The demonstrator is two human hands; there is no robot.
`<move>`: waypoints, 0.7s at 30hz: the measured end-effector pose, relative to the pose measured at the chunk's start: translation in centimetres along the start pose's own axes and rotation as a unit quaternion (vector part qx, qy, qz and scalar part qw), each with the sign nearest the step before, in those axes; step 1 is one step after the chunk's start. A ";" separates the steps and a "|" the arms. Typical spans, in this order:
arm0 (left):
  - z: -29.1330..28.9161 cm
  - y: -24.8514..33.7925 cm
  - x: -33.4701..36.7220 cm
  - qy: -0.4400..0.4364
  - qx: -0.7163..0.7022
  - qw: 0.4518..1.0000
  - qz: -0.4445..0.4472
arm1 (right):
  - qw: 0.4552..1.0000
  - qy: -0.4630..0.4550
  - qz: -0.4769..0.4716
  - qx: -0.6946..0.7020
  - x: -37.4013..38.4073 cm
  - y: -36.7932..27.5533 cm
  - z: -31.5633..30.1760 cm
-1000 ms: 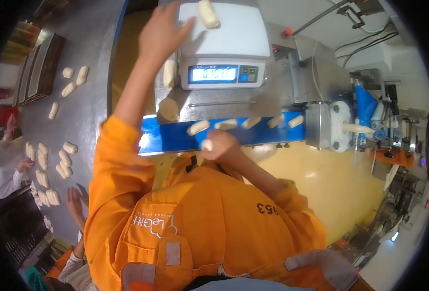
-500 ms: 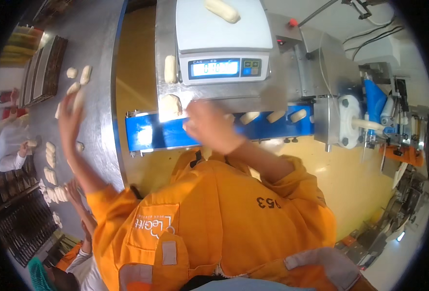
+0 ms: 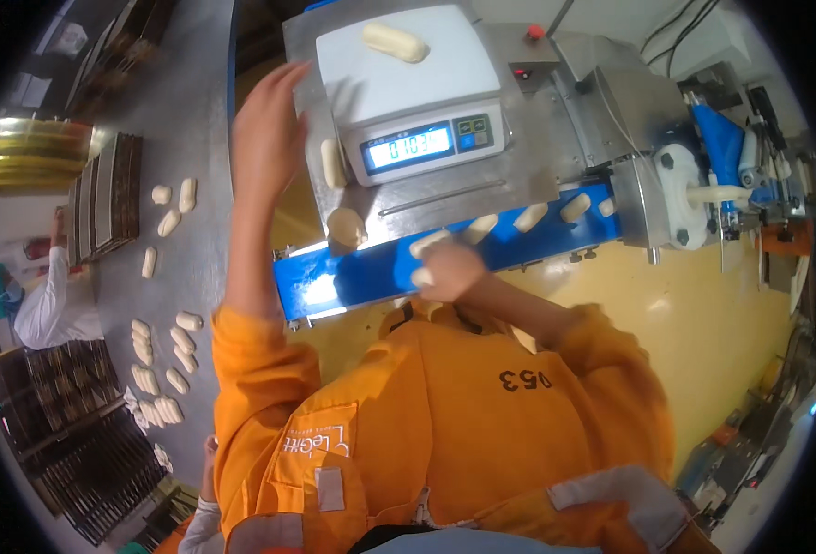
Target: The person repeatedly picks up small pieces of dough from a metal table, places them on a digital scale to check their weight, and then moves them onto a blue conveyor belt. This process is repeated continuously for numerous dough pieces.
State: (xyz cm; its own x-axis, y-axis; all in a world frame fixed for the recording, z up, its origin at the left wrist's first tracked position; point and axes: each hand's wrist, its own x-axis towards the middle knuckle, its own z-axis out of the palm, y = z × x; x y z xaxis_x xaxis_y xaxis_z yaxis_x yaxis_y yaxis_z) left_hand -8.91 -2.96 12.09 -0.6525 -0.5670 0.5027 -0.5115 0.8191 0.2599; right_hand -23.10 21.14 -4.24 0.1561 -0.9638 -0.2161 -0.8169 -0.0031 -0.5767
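Beside the left edge of the scale [image 3: 408, 83], my left hand [image 3: 271, 129] is raised with its fingers stretched out and nothing in them. A dough roll [image 3: 395, 43] lies on the scale's white plate. My right hand [image 3: 459, 270] is over the blue conveyor belt [image 3: 371, 272], its fingers closed round a small dough piece [image 3: 422, 277] that shows at the fingertips. Just above these fingers another dough roll [image 3: 429, 243] rests on the belt. Further dough pieces [image 3: 530, 218] lie spaced along it to the right.
One dough roll [image 3: 333, 164] stands by the scale's left side, with a rounded dough lump [image 3: 345, 227] below it. On the steel table [image 3: 186, 111] at left lie several dough rolls [image 3: 184, 340]. A dough machine [image 3: 643, 194] stands at the belt's right end. A co-worker [image 3: 53, 300] is beyond the table.
My left hand has come from the steel table to the scale's side, leaving a dough roll on the table. My right hand has moved right and down along the belt. The view has turned slightly.
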 end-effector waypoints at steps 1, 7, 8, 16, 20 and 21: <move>1.7 0.6 3.0 -0.006 0.011 0.999 0.052 | 0.999 -0.024 0.021 0.024 -1.7 -1.8 -5.4; 9.3 -1.2 10.4 -0.143 0.203 0.958 0.141 | 0.943 0.323 -0.068 -0.048 0.1 -3.9 -23.2; 8.5 -0.7 10.8 -0.169 0.214 0.953 0.130 | 0.927 0.358 -0.090 -0.070 1.8 -3.4 -24.1; -11.1 -10.4 -13.4 -0.068 0.249 0.937 -0.237 | 0.979 0.153 -0.135 0.012 1.6 -0.5 -7.1; -16.8 -15.2 -25.4 -0.224 0.492 0.743 -0.395 | 0.965 0.194 -0.145 -0.100 3.1 1.9 8.8; -16.6 -15.9 -25.9 -0.204 0.483 0.769 -0.366 | 0.959 0.212 -0.133 -0.136 3.8 1.9 10.6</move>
State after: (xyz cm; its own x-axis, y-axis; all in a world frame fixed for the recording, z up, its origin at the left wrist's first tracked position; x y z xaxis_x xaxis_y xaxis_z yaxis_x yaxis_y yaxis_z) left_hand 25.35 0.16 8.62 -0.0117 -0.9867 0.1618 -0.8729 -0.0689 -0.4830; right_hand -18.15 20.25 -14.49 0.1868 -0.9408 0.2829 -0.9026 -0.2780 -0.3286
